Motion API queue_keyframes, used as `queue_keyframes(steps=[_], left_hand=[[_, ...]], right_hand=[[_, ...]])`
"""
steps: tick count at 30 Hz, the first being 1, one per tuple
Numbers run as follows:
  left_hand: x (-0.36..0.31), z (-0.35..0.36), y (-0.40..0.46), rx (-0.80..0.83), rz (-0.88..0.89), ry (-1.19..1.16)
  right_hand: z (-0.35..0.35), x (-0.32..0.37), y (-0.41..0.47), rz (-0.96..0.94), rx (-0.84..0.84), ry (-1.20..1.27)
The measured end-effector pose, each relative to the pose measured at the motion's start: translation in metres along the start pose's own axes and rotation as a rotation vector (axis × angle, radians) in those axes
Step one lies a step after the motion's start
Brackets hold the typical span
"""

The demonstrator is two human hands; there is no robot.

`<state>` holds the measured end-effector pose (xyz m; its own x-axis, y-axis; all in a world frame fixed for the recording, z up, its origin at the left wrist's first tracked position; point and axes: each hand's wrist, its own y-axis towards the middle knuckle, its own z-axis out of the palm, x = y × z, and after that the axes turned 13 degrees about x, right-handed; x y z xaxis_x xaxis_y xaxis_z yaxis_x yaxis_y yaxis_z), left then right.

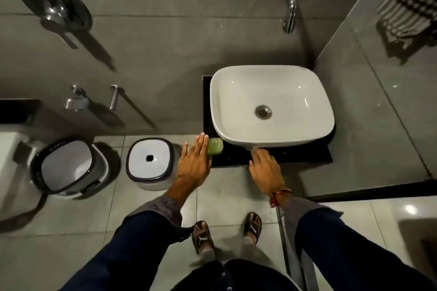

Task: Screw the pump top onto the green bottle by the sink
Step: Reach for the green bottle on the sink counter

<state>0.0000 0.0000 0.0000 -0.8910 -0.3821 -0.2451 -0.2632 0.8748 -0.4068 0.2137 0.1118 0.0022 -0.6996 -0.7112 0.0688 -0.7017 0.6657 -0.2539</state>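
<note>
Green bottle (215, 146) on dark counter (307, 156) by sink (272, 104), L hand (195, 160) being laid flat-fingered alongside, R hand (264, 168) fingers hidden under rim, grip unclear; pump top unseen, bottle risks being tipped.

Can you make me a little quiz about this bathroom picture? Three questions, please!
1. True or false: the left hand is squeezing the green bottle tightly.
2. What sits on the black counter just right of the green bottle?
A. a towel
B. the white sink
C. a bucket
3. Fill in: the right hand rests flat on the counter's front ____.

Key
1. False. Its fingers lie straight and open beside the bottle.
2. B
3. edge
</note>
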Motion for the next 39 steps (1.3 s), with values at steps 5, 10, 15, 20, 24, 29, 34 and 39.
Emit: queue_keyframes(steps=[5,10,15,20,24,29,34,39], left_hand=[[-0.008,-0.001,0.006,0.051,-0.028,0.002],[-0.009,0.014,0.001,0.104,-0.09,-0.013],[-0.016,0.011,0.006,0.085,-0.073,-0.03],[-0.016,0.014,0.007,0.089,-0.099,-0.014],[-0.015,0.017,0.009,0.089,-0.1,-0.009],[-0.013,0.018,0.01,0.089,-0.093,-0.007],[-0.011,0.02,0.012,0.063,-0.087,-0.017],[-0.008,0.023,0.011,0.046,-0.075,-0.035]], right_hand=[[0.002,-0.017,0.026,0.143,0.017,0.056],[0.035,-0.017,0.037,0.12,0.121,0.063],[0.038,-0.02,0.04,0.132,0.091,0.033],[0.044,-0.023,0.043,0.105,0.086,0.119],[0.048,-0.022,0.041,0.119,0.076,0.166],[0.048,-0.023,0.037,0.072,0.042,0.196],[0.038,-0.017,0.024,-0.041,-0.069,0.337],[0.006,-0.004,0.022,-0.13,-0.2,0.585]])
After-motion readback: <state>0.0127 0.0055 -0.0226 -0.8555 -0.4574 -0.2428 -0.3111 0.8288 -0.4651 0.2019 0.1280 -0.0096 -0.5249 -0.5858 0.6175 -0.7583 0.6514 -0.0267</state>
